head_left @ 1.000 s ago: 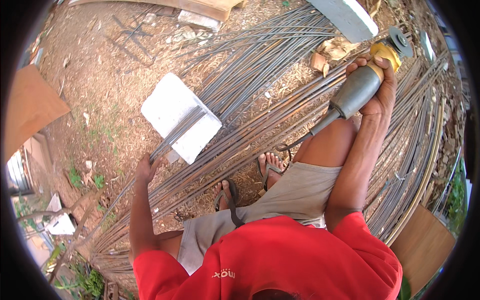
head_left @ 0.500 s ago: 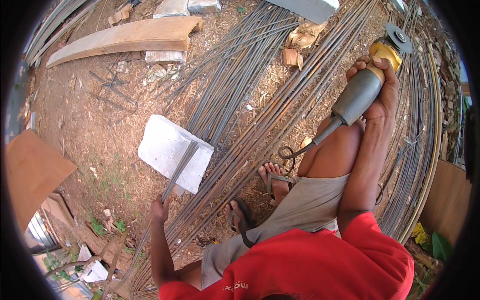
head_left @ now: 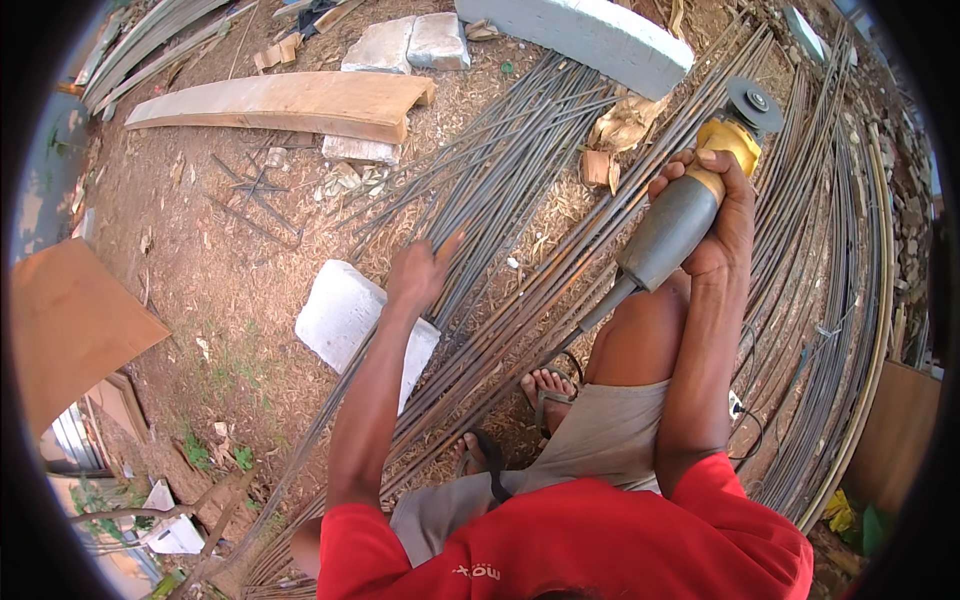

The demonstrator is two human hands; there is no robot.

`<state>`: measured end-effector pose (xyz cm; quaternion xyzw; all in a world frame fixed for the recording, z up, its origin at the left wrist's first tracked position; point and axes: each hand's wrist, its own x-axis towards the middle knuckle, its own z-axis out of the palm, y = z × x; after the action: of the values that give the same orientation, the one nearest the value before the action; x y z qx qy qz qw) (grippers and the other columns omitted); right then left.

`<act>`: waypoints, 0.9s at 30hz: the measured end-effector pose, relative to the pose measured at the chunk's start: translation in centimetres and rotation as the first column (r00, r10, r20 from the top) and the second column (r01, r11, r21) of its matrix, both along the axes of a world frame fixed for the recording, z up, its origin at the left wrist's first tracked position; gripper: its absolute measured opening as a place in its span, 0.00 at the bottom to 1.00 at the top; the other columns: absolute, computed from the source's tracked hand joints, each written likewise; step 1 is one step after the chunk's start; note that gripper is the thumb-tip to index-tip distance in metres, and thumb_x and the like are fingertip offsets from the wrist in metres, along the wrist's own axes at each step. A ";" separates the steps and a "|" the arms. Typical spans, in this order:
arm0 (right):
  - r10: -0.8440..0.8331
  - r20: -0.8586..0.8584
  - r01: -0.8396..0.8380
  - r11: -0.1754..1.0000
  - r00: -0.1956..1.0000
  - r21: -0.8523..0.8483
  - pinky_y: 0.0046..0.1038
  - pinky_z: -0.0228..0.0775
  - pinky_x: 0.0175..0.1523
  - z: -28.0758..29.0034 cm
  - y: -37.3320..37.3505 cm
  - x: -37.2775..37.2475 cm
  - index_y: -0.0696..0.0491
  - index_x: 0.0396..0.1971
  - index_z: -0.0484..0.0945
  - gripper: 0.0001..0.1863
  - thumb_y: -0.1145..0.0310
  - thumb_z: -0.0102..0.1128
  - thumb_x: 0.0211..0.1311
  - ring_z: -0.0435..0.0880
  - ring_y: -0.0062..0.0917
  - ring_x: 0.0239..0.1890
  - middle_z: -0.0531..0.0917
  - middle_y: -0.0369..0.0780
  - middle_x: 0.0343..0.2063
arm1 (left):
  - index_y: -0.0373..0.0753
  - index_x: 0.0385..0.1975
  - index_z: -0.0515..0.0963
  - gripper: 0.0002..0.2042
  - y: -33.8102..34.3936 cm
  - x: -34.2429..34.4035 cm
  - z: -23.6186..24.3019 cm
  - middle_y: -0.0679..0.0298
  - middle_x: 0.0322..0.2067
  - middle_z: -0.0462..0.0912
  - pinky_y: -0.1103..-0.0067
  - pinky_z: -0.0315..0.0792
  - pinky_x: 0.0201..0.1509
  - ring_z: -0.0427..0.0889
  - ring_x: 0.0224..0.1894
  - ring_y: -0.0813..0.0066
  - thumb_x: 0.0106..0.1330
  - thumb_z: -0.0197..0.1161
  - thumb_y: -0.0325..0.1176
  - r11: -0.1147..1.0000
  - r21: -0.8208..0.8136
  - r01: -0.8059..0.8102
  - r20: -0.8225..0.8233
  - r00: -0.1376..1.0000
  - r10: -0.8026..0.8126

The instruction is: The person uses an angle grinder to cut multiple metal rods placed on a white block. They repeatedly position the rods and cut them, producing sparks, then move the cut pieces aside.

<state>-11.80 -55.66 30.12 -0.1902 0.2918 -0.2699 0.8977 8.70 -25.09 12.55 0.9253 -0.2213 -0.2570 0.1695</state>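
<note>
My right hand (head_left: pixel 715 195) is wrapped round an angle grinder (head_left: pixel 675 225) with a grey body and a yellow head. The grinder is raised above my bent knee, its cutting disc (head_left: pixel 752 103) at the far end and its cord trailing toward my feet. Slightly blurred, my left hand (head_left: pixel 418 272) hovers over the far edge of a white block (head_left: pixel 340 310), one finger stretched out and no rod seen in it. Thin steel rods (head_left: pixel 345 385) run under my left forearm beside the block. Past my left hand lies a heap of steel bars (head_left: pixel 510 165).
Rusty bars (head_left: pixel 560 255) run diagonally between the block and my sandalled feet (head_left: pixel 548 390). More bars (head_left: pixel 830 290) lie to the right. A long pale block (head_left: pixel 590 45) rests across the far bars. At far left is a wooden plank (head_left: pixel 280 103); nearer, a brown sheet (head_left: pixel 85 330).
My left hand has let go of the thin rods and moved forward past the block. My right hand has brought the grinder a little left and nearer to me.
</note>
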 end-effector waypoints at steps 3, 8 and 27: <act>-0.054 -0.044 0.053 0.998 0.998 -0.033 0.41 0.88 0.46 0.9 1.0 0.7 0.58 0.39 0.78 0.10 0.73 0.69 0.61 0.87 0.30 0.33 0.83 0.42 0.32 | 0.25 0.46 0.86 0.42 -10.5 3.8 -1.6 0.34 0.50 0.89 0.50 0.78 0.64 0.87 0.56 0.36 0.79 0.55 0.70 0.999 -0.038 -0.032 -0.008 0.999 0.032; -0.009 -0.072 0.003 0.996 0.997 -0.087 0.40 0.87 0.46 1.8 2.3 0.9 0.58 0.39 0.78 0.12 0.71 0.70 0.59 0.87 0.30 0.33 0.84 0.41 0.32 | 0.32 0.68 0.79 0.39 -17.5 5.8 -5.3 0.41 0.65 0.85 0.52 0.75 0.72 0.83 0.67 0.41 0.78 0.58 0.67 1.000 -0.027 -0.001 -0.061 0.998 -0.001; -0.056 -0.055 0.056 0.998 0.997 0.003 0.36 0.87 0.45 3.3 2.2 -2.1 0.58 0.40 0.78 0.13 0.73 0.71 0.59 0.86 0.30 0.34 0.84 0.40 0.32 | 0.33 0.27 0.81 0.40 9.2 2.9 -8.8 0.54 0.27 0.82 0.64 0.76 0.47 0.83 0.35 0.59 0.77 0.56 0.73 0.967 -0.180 -0.178 -0.315 0.942 0.115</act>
<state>-13.85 -53.44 33.44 -0.1871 0.3223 -0.2889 0.8818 11.60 -15.85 3.76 0.8666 -0.1483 -0.3576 0.3150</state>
